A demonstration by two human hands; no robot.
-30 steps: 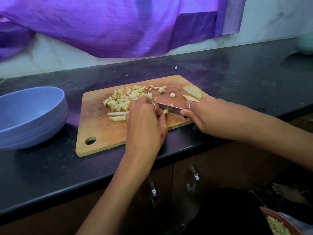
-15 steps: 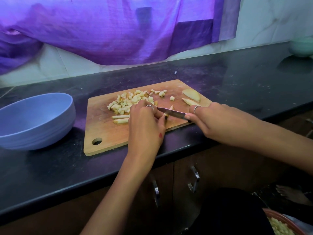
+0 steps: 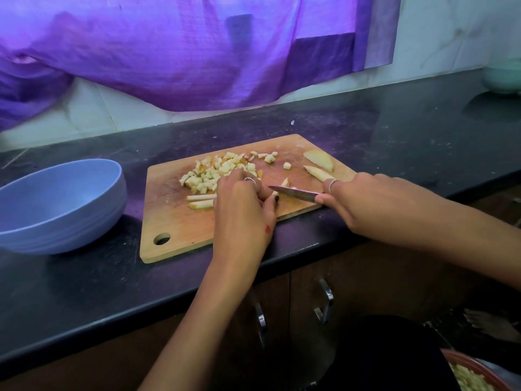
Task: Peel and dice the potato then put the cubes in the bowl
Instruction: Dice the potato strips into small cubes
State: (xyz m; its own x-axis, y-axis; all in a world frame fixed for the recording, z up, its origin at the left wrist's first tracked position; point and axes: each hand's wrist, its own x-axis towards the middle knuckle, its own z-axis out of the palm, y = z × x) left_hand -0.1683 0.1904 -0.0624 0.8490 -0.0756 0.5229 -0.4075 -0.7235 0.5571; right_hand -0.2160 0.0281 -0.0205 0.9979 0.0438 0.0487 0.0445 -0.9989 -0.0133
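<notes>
A wooden cutting board (image 3: 174, 221) lies on the black counter. A pile of potato cubes (image 3: 220, 170) sits at its far middle, with two potato sticks (image 3: 201, 201) nearer the front. Two larger potato slices (image 3: 318, 160) lie at the board's far right. My left hand (image 3: 242, 210) holds down a potato strip (image 3: 275, 194), mostly hidden under its fingers. My right hand (image 3: 363, 198) grips a knife (image 3: 293, 192) whose blade rests across that strip. An empty blue bowl (image 3: 56, 204) stands left of the board.
A purple cloth (image 3: 183, 52) hangs over the tiled wall behind the counter. A pale green vessel (image 3: 504, 77) stands at the far right. Cabinet doors with metal handles (image 3: 324, 303) are below the counter edge. A reddish bowl of cut pieces (image 3: 476, 376) sits low right.
The camera has shifted, so the board and bowl sit further right in view. Both hands stay at the strip, and the knife blade has come a little lower.
</notes>
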